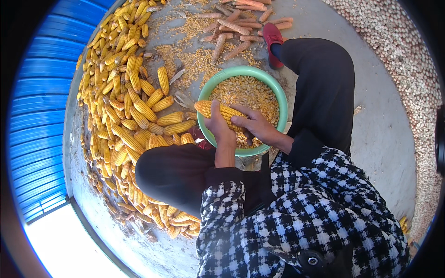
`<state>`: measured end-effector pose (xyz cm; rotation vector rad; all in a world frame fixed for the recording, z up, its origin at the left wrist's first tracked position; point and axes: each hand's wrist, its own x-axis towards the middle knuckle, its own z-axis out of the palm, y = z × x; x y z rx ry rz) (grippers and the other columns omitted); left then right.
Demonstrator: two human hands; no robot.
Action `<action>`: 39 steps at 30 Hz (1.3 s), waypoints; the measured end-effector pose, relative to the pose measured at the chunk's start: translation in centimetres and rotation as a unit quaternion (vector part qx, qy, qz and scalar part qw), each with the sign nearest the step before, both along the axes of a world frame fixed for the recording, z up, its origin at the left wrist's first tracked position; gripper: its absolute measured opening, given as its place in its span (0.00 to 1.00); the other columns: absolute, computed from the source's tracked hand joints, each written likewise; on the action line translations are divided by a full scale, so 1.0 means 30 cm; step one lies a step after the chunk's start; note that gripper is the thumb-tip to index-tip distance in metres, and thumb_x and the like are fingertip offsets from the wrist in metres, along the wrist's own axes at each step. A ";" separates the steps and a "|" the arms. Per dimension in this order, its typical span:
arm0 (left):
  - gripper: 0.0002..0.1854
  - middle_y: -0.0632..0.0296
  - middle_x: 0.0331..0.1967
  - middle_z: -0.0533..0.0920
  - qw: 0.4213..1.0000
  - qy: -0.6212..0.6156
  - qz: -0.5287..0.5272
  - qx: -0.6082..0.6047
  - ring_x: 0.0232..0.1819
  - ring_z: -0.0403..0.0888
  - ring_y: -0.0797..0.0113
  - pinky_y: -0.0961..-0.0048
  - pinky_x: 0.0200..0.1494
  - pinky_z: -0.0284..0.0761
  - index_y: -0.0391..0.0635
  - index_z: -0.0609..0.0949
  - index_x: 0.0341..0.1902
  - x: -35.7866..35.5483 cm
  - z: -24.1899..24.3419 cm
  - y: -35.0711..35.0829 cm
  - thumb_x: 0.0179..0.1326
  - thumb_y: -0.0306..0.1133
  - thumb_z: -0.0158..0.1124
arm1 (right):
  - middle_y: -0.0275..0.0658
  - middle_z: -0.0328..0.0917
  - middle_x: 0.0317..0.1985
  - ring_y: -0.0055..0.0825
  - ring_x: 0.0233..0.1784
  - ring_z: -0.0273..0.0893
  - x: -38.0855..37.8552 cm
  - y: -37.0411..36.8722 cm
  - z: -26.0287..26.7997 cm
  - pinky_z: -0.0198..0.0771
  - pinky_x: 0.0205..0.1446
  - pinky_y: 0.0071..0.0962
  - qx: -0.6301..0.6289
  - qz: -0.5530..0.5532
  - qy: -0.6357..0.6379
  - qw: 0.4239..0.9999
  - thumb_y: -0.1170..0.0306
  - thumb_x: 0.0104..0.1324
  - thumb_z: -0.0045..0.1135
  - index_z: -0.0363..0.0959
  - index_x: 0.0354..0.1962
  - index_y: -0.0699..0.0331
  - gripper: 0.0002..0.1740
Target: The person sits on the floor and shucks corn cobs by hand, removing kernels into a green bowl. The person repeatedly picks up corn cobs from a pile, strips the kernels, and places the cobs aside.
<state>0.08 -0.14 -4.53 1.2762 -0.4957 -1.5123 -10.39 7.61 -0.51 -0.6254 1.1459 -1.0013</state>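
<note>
Both of my hands are on one ear of yellow corn (226, 113), held above a green plastic basin (281, 100). My left hand (219, 125) grips the ear near its left end, with the thumb lying across the top. From the right, my right hand (259, 127) wraps the other end, its thumb pressed on the rows of kernels. Most of the ear's visible surface carries kernels; the part under my right hand is hidden. Loose corn kernels (250, 88) lie inside the basin below the ear.
A large heap of corn ears (121, 104) spreads along my left. Bare corncobs (236, 29) and scattered kernels (184, 52) lie on the concrete floor (379, 139) beyond the basin. At far right is a long pile of pale, round-ended pieces (399, 55). Blue corrugated sheeting (41, 93) borders the left.
</note>
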 end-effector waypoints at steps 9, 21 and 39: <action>0.25 0.55 0.50 0.74 0.998 -0.025 -0.034 -0.051 0.45 0.77 0.66 0.70 0.42 0.77 0.37 0.65 0.62 -0.005 -0.013 0.008 0.62 0.27 0.60 | 0.46 0.76 0.40 0.24 0.32 0.76 0.018 -0.012 -0.044 0.74 0.26 0.23 -0.035 -0.043 0.120 0.991 0.53 0.65 0.56 0.55 0.66 0.67 0.40; 0.24 0.58 0.48 0.74 0.995 0.027 -0.069 -0.069 0.44 0.76 0.68 0.72 0.44 0.76 0.36 0.66 0.61 0.013 0.060 -0.011 0.62 0.25 0.60 | 0.53 0.70 0.56 0.33 0.55 0.73 -0.016 -0.008 -0.022 0.71 0.55 0.30 -0.035 -0.003 0.019 0.999 0.55 0.65 0.57 0.56 0.66 0.67 0.38; 0.22 0.55 0.43 0.77 0.974 0.054 -0.116 -0.189 0.46 0.77 0.61 0.64 0.52 0.73 0.39 0.67 0.57 0.017 0.184 -0.008 0.58 0.20 0.57 | 0.48 0.70 0.53 0.40 0.60 0.67 -0.045 -0.039 -0.036 0.61 0.64 0.35 -0.235 -0.038 0.252 0.938 0.70 0.56 0.64 0.59 0.64 0.62 0.39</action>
